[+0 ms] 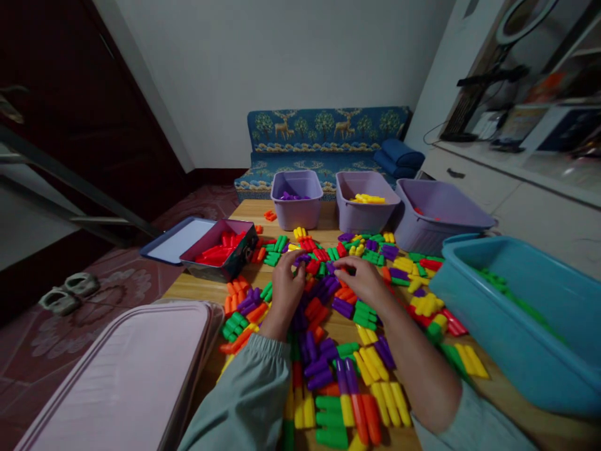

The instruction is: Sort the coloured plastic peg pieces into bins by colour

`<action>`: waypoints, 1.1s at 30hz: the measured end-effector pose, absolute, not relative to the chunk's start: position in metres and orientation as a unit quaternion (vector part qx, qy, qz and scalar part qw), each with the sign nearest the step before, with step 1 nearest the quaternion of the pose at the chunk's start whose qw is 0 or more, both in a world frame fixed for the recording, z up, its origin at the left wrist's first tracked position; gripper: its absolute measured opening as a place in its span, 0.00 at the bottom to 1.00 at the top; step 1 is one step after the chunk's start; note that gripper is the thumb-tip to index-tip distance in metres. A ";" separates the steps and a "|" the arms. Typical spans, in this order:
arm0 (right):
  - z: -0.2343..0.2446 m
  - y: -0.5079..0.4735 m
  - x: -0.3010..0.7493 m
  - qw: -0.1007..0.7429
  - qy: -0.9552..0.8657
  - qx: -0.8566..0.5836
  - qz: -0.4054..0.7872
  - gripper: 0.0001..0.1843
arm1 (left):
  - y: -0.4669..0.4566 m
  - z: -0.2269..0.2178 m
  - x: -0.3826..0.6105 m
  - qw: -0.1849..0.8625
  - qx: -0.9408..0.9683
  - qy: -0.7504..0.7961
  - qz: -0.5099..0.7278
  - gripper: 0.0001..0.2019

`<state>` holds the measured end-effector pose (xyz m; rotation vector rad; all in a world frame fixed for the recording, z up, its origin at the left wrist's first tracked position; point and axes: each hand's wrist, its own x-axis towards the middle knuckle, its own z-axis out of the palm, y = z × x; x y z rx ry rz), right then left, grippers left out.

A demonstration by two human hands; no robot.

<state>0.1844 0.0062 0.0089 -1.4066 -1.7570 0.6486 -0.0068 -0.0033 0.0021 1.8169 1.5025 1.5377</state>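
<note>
A wooden table (pixel 197 287) is strewn with several plastic peg-shaped blocks (pixel 342 351) in red, orange, yellow, green and purple. My left hand (pixel 287 289) rests on the pile with its fingers curled around a purple block (pixel 303 257). My right hand (pixel 364 280) lies just to its right, fingers pinched over purple blocks (pixel 334 268) in the middle of the heap. The two hands almost meet.
Three lilac bins stand at the table's far edge: one with purple blocks (pixel 297 199), one with yellow (pixel 365 200), one with red (pixel 439 216). A blue tub (pixel 516 313) holds green blocks at right. A dark tin (pixel 220 249) holds red ones. A pink lidded box (pixel 122 376) sits near left.
</note>
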 end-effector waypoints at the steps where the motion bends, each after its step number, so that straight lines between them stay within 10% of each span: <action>1: 0.007 0.003 0.183 0.378 -0.703 -0.553 0.240 0.09 | -0.002 0.004 -0.008 0.146 0.642 0.539 0.525 0.14; 8: 0.003 0.001 0.177 0.351 -0.715 -0.574 0.190 0.09 | 0.025 0.016 -0.008 0.051 0.706 0.636 0.309 0.31; 16: 0.000 0.000 0.177 0.369 -0.706 -0.573 0.193 0.07 | 0.026 0.019 -0.013 0.084 0.715 0.652 0.239 0.24; 22: 0.012 -0.006 0.167 0.463 -0.675 -0.515 0.255 0.29 | 0.000 0.022 -0.003 0.303 0.694 0.539 0.370 0.09; 33: 0.026 -0.009 0.167 0.480 -0.630 -0.484 0.372 0.22 | -0.013 0.027 -0.009 0.633 0.597 0.377 0.317 0.19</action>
